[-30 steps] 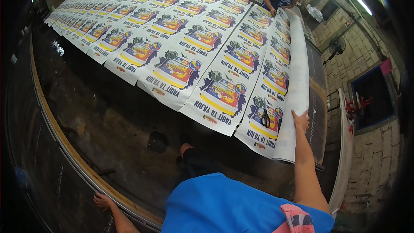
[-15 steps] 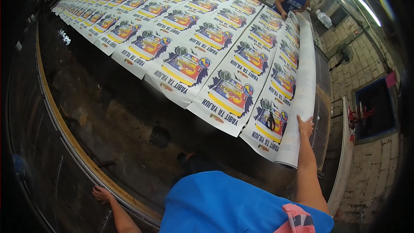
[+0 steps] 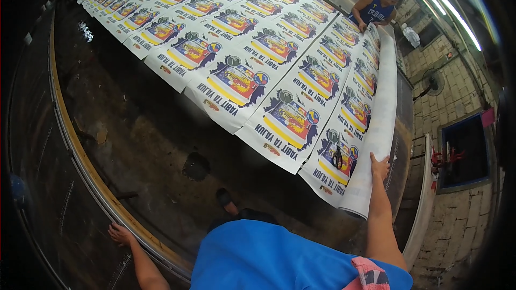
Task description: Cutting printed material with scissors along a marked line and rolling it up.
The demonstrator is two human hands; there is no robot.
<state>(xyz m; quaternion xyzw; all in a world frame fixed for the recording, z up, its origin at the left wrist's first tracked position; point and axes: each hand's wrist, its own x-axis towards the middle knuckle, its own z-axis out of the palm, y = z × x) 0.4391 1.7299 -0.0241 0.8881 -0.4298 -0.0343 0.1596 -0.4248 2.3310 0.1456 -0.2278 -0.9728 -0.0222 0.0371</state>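
Note:
My right hand (image 3: 380, 166) lies on the near end of a long white roll of printed sheet (image 3: 385, 102), its fingers spread over the roll's surface. Just left of it, black-handled scissors (image 3: 337, 159) rest on the flat printed sheets (image 3: 279, 72), which carry repeated colourful designs. My left hand (image 3: 121, 234) is off to the side, palm down by the edge of a dark table (image 3: 64, 204) with its fingers apart and nothing in them. At the roll's far end, a co-worker's hands (image 3: 364, 26) touch the printed sheet.
A person in a blue sleeveless top (image 3: 376, 8) leans over the table's far end. A dark floor gap (image 3: 156, 123) separates the two long tables. To the right are a wall fan (image 3: 431, 82) and a brick wall (image 3: 459, 102). My foot (image 3: 226, 198) shows below.
The view has shifted a little, and my foot shows more clearly. My right hand stays on the roll's near end. My left hand remains at the dark table's edge.

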